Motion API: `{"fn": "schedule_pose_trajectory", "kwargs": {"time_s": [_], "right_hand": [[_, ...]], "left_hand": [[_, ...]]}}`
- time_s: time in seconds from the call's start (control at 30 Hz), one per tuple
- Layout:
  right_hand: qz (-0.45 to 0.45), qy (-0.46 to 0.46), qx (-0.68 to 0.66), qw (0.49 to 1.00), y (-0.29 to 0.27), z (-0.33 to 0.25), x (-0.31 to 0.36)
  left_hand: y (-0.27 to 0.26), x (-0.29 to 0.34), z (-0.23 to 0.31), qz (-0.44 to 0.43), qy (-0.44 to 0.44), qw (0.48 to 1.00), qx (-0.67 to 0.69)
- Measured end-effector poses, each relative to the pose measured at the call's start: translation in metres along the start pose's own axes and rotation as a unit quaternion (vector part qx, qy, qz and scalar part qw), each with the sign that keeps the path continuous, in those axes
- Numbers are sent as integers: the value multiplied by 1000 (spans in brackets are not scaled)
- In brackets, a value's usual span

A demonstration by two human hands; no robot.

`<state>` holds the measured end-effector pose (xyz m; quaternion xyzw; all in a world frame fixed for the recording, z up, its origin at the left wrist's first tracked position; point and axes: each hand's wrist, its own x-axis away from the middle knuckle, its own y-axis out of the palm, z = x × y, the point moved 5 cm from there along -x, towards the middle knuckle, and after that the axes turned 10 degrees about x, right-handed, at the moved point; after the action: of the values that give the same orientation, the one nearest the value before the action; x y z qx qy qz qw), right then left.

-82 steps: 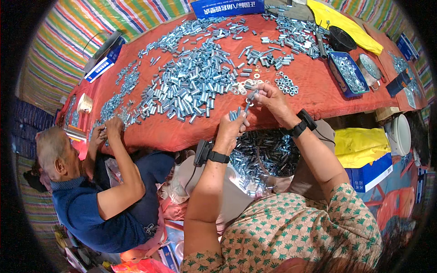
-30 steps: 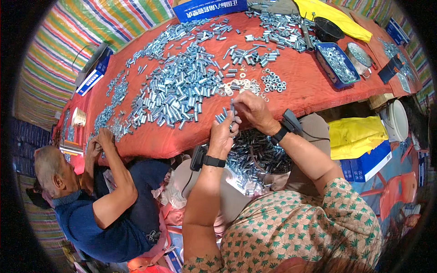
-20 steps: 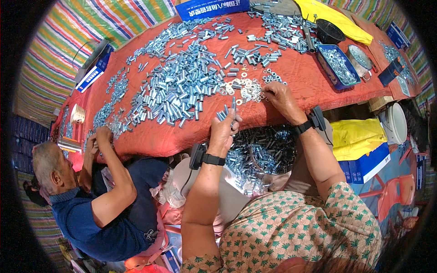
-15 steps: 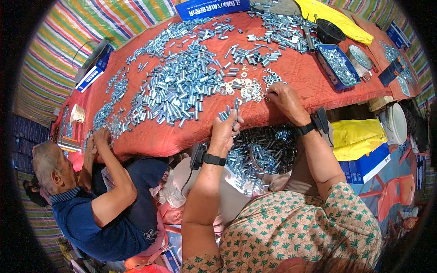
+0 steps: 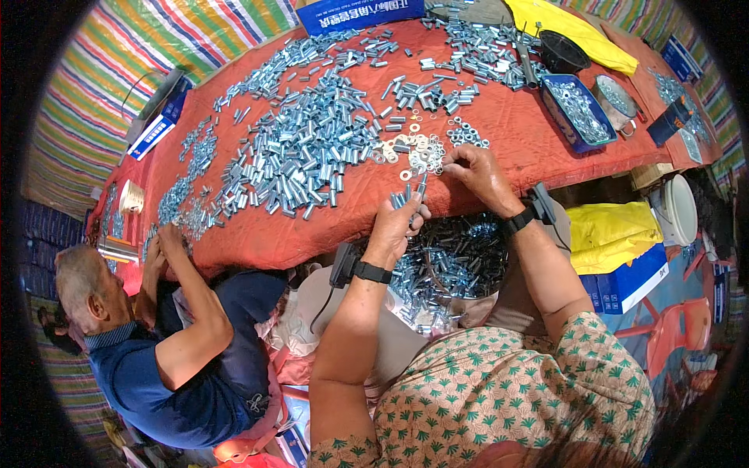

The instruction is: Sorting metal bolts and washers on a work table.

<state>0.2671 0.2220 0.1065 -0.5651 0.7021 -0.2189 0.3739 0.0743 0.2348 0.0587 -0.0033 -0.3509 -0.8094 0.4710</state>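
Metal washers [image 5: 417,150] now meet the outstretched right hand [image 5: 482,173].

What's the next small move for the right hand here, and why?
Probably pinch one washer off the pile. The right hand has its fingertips at the pile's edge on the red table, while the left hand holds bolts upright beside it, apparently bare.

A table draped in red cloth [image 5: 507,132] carries heaps of silver metal sleeves [image 5: 304,152], loose washers [image 5: 417,148], a blue tray [image 5: 579,111] far right.
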Motion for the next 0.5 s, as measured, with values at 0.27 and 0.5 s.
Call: {"fn": "schedule_pose_trajectory", "kwargs": {"time_s": [0.27, 0.5], "right_hand": [[56, 50, -247, 966, 20, -24, 7], [87, 34, -209, 973, 29, -35, 11]], "left_hand": [[7, 0, -2, -24, -30, 999, 13], [1, 3, -1, -1, -16, 1000, 0]]}}
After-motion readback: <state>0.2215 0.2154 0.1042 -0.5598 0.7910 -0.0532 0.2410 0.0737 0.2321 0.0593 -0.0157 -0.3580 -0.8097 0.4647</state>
